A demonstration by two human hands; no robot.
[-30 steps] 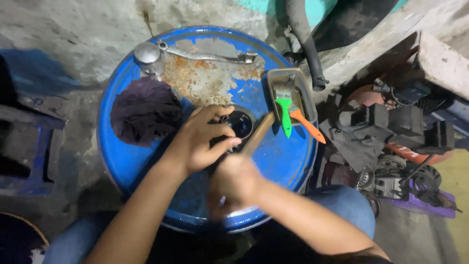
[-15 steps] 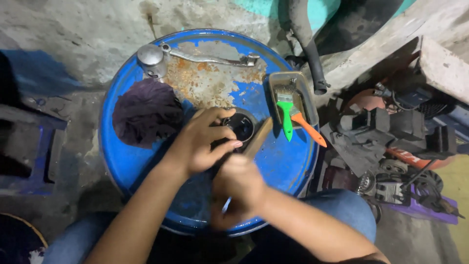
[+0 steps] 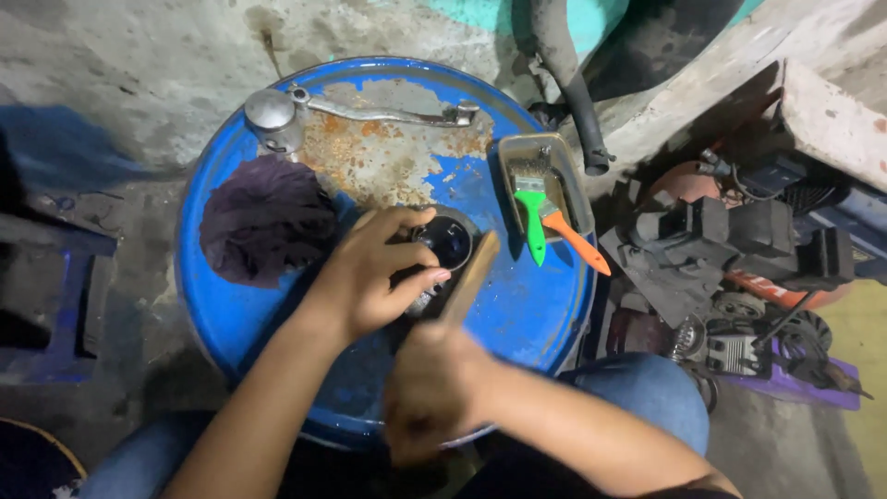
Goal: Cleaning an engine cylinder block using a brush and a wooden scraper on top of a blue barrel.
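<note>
Work surface: a blue steel drum (image 3: 545,314) stands upright, its flat rusted lid serving as a table at seated height, just in front of the person's knees

Left hand: the left hand (image 3: 374,273) curls over the near side of a dark round part (image 3: 445,242) at the drum's centre, fingers spread around its rim and thumb pressed below it, a grip that looks meant to pin the part against the lid so it cannot slide or turn

Dark round part: it sits flat on the lid with its glossy hollow face up, left open to the tool between the thumb and fingers

Right hand: the right hand (image 3: 432,393) is blurred and closed in a fist around the lower end of a wooden handle (image 3: 469,277), held low near the drum's front edge so the handle slopes up toward the part; the tool's head is hidden, so I cannot tell its kind

Tray: a shallow metal tray (image 3: 575,185) lies to the right of the part, holding a green-handled brush (image 3: 530,214) and an orange-handled brush (image 3: 573,238), within reach but apart from the part

Rag: a dark purple rag (image 3: 266,220) lies bunched on the lid's left side, beside the left wrist

Lever: a chromed lever with a round cap (image 3: 360,113) rests along the far rim, well apart from both hands

Floor to the right: dark engine parts (image 3: 730,249) lie heaped beside the drum
</note>
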